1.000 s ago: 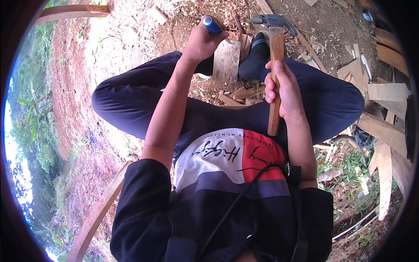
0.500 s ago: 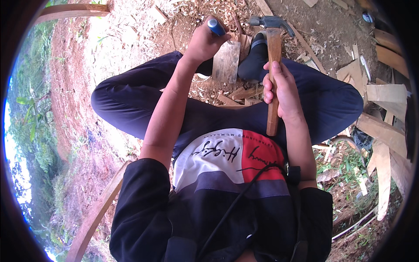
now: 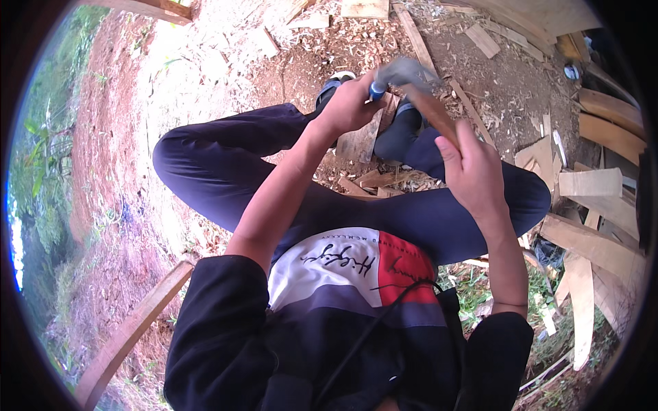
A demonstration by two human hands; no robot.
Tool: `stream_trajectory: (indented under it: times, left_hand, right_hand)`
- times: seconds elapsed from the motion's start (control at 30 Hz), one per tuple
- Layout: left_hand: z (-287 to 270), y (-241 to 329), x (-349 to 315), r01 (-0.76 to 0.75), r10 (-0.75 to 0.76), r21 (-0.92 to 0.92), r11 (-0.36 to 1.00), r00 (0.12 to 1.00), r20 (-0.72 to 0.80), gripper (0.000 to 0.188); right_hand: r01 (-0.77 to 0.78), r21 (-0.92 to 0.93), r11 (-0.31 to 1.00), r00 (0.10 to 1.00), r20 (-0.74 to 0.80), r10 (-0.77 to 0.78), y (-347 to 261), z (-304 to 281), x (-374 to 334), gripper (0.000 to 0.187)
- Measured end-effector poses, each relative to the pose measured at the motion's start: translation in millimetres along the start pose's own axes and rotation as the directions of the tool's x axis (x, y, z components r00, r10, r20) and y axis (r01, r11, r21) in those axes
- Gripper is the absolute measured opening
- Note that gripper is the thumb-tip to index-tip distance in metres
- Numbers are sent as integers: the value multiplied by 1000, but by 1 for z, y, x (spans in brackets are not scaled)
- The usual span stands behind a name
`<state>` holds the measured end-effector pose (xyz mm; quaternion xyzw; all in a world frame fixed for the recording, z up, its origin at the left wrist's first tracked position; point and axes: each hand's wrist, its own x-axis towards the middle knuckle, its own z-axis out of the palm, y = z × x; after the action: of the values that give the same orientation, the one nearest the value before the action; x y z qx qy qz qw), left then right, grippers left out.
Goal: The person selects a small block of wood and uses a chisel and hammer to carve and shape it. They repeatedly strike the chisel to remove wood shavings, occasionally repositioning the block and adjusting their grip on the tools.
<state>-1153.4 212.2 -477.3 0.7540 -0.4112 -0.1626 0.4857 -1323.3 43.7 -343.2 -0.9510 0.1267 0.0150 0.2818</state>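
My left hand (image 3: 348,104) is closed around a blue-handled chisel (image 3: 376,91), whose blade is hidden by the hand. Beneath it a short wooden board (image 3: 358,142) sits between my feet, its far part covered by my hand. My right hand (image 3: 476,170) grips the wooden handle of a claw hammer (image 3: 437,115). The hammer's metal head, smeared by motion, is at the top of the chisel handle; whether they touch I cannot tell.
My bent legs (image 3: 226,154) frame the work on both sides. Wood chips (image 3: 312,51) and offcuts (image 3: 482,40) litter the dirt ground. Several planks (image 3: 596,240) are heaped at the right. A wooden post (image 3: 133,335) slants at the lower left.
The hammer has tilted left, its head coming to the chisel handle, while my right hand shifted right and nearer to me. My left hand with the chisel moved right and slightly nearer.
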Motion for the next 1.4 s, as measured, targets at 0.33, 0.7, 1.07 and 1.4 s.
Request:
stream_trajectory:
  times: [0.33, 0.7, 1.07, 1.4]
  left_hand:
    - [-6, -13, -1, 156, -157, 22, 988, 987, 44, 31]
    - [-1, -26, -2, -6, 6, 8, 1000, 1000, -23, 30]
    - [-27, -61, -4, 262, -285, -401, 878, 958, 3, 17]
    - [-49, -67, -2, 328, -461, -642, 693, 886, -45, 15]
  right_hand:
    - [353, 25, 935, 880, -348, -323, -11, -11, 16, 34]
    - [47, 47, 998, 999, 4, -48, -12, 19, 9, 29]
    - [-216, 959, 183, 864, 100, 493, -16, 54, 6, 31]
    - [-515, 704, -489, 595, 704, 387, 3, 107, -20, 32]
